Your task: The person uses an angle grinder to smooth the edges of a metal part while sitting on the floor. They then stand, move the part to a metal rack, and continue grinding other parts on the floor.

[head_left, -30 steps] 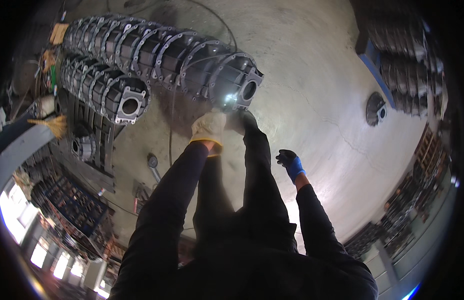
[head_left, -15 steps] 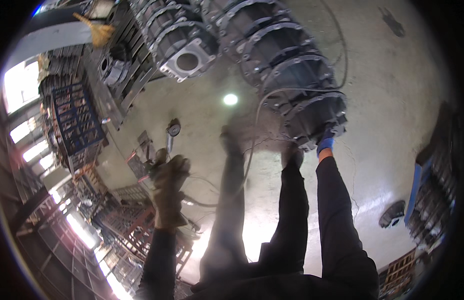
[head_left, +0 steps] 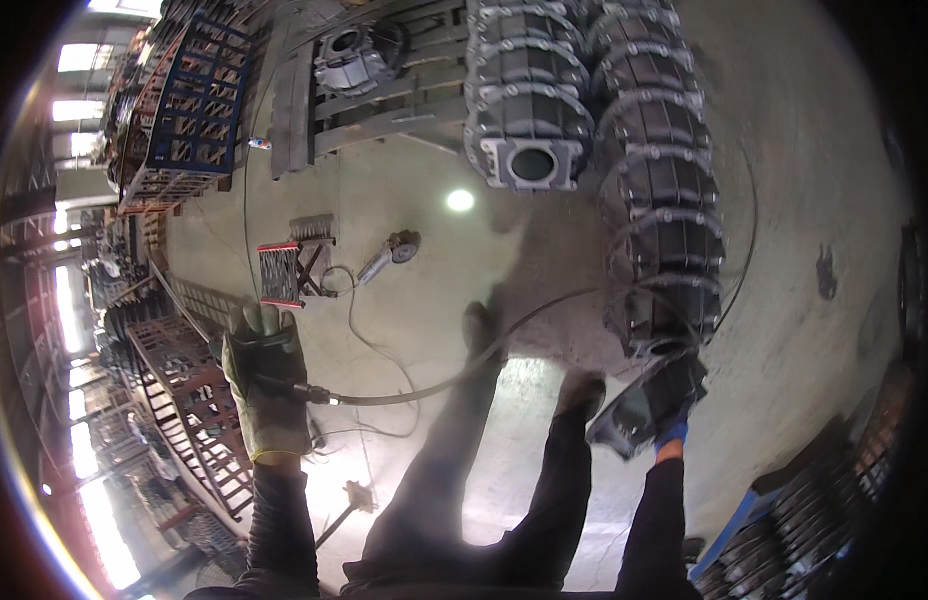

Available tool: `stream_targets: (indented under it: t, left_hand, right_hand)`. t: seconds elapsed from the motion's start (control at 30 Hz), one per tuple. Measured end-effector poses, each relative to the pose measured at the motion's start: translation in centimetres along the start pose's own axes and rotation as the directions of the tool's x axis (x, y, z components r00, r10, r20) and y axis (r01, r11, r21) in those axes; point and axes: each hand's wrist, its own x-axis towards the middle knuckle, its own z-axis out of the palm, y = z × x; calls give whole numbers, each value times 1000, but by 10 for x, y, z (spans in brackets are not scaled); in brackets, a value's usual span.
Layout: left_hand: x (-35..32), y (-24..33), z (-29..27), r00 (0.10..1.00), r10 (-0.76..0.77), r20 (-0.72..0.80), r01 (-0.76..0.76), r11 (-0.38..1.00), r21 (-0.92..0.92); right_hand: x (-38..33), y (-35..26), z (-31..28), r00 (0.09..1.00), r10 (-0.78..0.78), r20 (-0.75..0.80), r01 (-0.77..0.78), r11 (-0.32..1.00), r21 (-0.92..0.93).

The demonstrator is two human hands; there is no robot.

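Observation:
My left hand [head_left: 267, 385], in a yellow-green work glove, is closed around the handle of a tool fed by a dark hose [head_left: 424, 388]. The hose runs right across the concrete floor toward a row of grey cast-metal housings [head_left: 664, 210]. My right hand [head_left: 670, 436], in a blue glove, grips a grey metal cover plate [head_left: 644, 405] at the near end of that row. My legs and dark shoes [head_left: 581, 392] stand between the two hands.
A second row of housings [head_left: 529, 110] lies beside the first. An angle grinder [head_left: 389, 258] with its cable and a small red-edged stand [head_left: 284, 272] are on the floor. A blue mesh crate [head_left: 199, 100], wooden pallet [head_left: 384, 95] and metal racks [head_left: 184, 400] stand left.
The view has swung round. My left hand has come up and forward with the hose tool. My right hand, at the row's near end before, now grips the cover plate.

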Motion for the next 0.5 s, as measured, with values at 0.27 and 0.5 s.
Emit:
stream_targets:
  t: [0.27,0.5]
  left_hand:
    - [84,39,-36,880,-151,-450,-84,884,-461]
    - [176,62,-71,820,-343,-459,47,839,-543]
  right_hand:
    - [-157,-68,158,972,-234,-4,221,922,-317]
    - [-217,-119,387,911,-361,201,410,735,-540]
